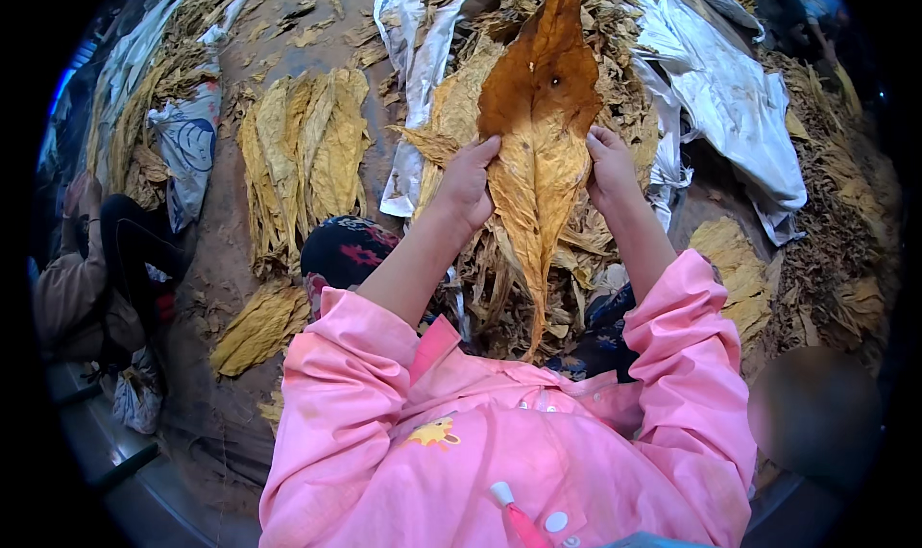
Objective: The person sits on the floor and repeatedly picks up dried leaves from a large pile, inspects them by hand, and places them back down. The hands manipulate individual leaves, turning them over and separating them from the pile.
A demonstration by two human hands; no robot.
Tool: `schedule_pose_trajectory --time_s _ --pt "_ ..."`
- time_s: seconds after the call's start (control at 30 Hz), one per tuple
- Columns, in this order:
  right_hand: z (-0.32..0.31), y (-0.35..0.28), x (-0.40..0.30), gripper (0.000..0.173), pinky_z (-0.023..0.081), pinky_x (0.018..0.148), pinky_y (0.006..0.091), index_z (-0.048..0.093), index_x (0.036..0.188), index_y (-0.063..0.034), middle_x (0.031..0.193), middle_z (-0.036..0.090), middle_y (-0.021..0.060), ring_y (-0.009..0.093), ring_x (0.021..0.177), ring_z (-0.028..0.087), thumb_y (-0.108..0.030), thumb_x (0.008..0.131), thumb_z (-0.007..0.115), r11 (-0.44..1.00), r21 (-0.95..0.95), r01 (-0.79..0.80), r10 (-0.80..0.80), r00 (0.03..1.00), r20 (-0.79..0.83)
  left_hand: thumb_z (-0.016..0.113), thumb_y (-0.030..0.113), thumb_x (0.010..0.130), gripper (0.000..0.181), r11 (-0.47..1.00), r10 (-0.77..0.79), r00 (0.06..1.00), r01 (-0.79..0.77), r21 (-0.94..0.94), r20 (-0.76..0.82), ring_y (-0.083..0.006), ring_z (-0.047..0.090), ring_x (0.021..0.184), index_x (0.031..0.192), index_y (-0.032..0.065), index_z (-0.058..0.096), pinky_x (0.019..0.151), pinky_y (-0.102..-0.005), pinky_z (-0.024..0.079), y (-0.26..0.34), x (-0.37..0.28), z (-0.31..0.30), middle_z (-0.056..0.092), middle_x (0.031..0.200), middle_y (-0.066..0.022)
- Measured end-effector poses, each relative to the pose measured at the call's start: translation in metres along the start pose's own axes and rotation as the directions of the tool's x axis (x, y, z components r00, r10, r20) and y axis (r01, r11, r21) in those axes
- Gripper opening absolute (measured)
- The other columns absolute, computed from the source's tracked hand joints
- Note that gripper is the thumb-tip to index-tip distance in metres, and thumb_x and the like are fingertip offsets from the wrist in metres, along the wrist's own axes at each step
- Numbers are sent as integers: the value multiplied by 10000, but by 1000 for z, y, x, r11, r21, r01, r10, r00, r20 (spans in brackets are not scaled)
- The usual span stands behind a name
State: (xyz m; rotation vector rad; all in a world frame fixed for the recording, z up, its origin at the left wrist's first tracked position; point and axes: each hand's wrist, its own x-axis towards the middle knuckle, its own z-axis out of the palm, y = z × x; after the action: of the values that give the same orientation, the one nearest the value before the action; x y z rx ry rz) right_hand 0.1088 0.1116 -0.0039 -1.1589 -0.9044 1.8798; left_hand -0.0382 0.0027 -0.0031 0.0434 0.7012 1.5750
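A large dried leaf, likely tobacco [542, 160], is stretched flat between my two hands in front of my chest. Its upper part is dark brown with a small hole; the lower part is golden yellow and narrows to a tip near my lap. My left hand [467, 180] pinches its left edge, thumb on top. On the opposite edge, my right hand [612, 165] grips it the same way. Behind and below the held leaf lies a heap of crumpled dried leaves [619, 65], partly hidden by it.
Flattened yellow leaves [306, 155] lie in a pile at left, with a smaller bundle [261, 326] nearer me. White woven sacks [727, 108] spread at right. Another stack [731, 270] sits beside brown leaf scraps [821, 260]. A seated person [94, 289] works at far left.
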Motion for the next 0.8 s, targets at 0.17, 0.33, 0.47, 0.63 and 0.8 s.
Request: schedule_pose_trajectory --time_s 0.17,0.33,0.47,0.63,0.8 --pt "1 6 15 111 423 656 219 516 927 -17 830 539 23 92 733 507 -62 861 439 990 -140 17 2 991 131 482 168 850 309 994 70 996 -65 84 -57 -224 572 879 1090 -24 448 786 -353 479 1 4 9 561 1005 -124" --pt "13 15 16 160 401 703 223 515 963 16 873 554 42 108 776 504 -79 854 445 940 -339 38 28 982 187 577 102 795 325 969 113 988 -86 233 -104 -180 581 847 1076 -3 452 722 -322 507 -2 12 2 568 981 -98" --pt "11 15 24 183 406 725 251 503 967 27 887 550 57 121 800 506 -95 835 470 674 -689 267 -152 963 224 582 90 789 324 975 104 986 -75 210 -134 -171 578 841 1072 -3 453 724 -315 504 -5 12 5 571 962 -91" --pt "15 -13 32 228 407 751 272 477 1002 5 928 524 63 127 825 493 -175 862 480 565 -624 540 -506 824 254 583 70 781 323 955 160 977 -116 273 -142 -158 567 845 1070 -1 459 769 -291 472 -5 12 4 567 965 -78" --pt "29 -30 11 336 402 770 252 445 1078 4 966 538 74 126 865 497 -251 867 503 796 -429 426 -333 901 278 587 60 771 351 928 134 980 -71 367 -149 -150 561 861 1089 -3 454 786 -274 454 -7 7 7 563 977 -70"
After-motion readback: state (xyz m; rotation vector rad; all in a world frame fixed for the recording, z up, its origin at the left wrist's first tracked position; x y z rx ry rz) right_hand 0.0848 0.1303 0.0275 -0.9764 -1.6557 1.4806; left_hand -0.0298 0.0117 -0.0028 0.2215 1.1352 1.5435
